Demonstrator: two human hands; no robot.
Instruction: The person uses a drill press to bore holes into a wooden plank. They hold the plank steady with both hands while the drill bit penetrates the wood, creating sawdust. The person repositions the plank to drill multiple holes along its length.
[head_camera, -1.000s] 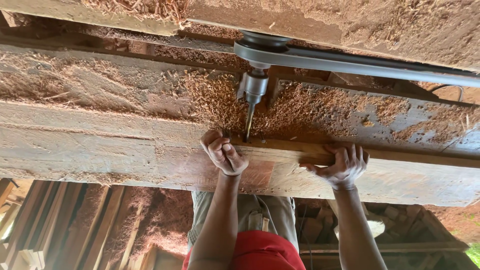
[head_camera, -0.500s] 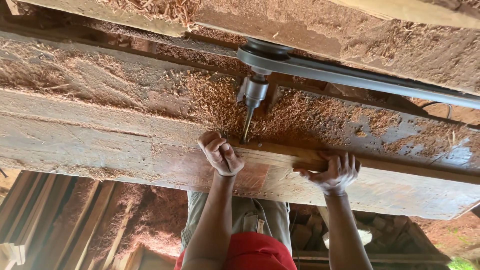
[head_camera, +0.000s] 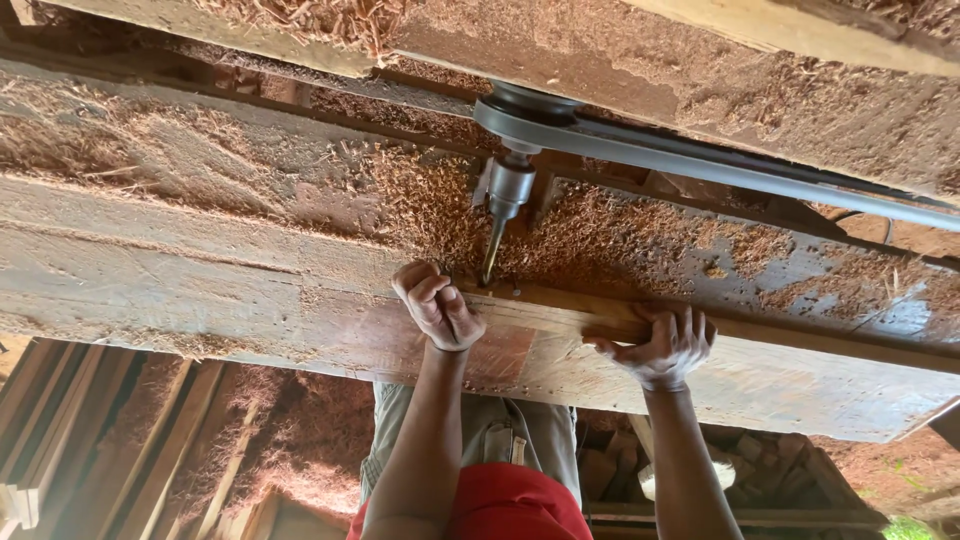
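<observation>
A long narrow wooden strip (head_camera: 800, 335) lies along a broad sawdust-covered bench plank (head_camera: 200, 270). My left hand (head_camera: 438, 305) is a closed fist gripping the strip's left end. The fist sits right beside the tip of a metal drill bit (head_camera: 492, 250), which meets the strip there. The bit hangs from a chuck (head_camera: 508, 190) under a pulley with a grey belt (head_camera: 700, 160). My right hand (head_camera: 660, 345) clamps the strip further right, fingers over its top and thumb at the near edge.
Heaps of reddish wood shavings (head_camera: 600, 230) cover the bench behind the strip. A heavy beam (head_camera: 600, 50) runs across the top. Stacked boards (head_camera: 120, 440) lean at the lower left, and wood offcuts (head_camera: 790, 460) lie at the lower right below the bench.
Both hands and the strip sit slightly further left in the view than a second ago. The grips are the same and the bit stays at the strip's left end.
</observation>
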